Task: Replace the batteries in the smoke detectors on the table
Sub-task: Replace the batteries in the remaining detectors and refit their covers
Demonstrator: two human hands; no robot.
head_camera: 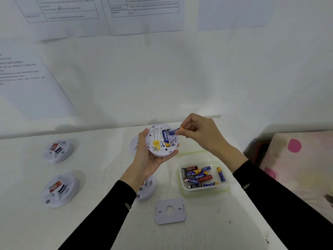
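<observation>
My left hand [146,157] holds a round white smoke detector [159,141] above the table, its back side facing me. One blue battery [165,138] lies seated in its open compartment. My right hand [201,132] pinches a second blue battery [175,131] by its yellow end, with the other end touching the compartment's empty slot. A clear plastic container [225,184] to the right holds several loose batteries [199,175].
Two smoke detectors lie on the left of the white table, one [58,150] further back and one [59,189] nearer. Another detector [147,188] sits partly hidden under my left forearm. A flat mounting plate [170,211] lies near the front. A spotted pink cushion [297,163] is at right.
</observation>
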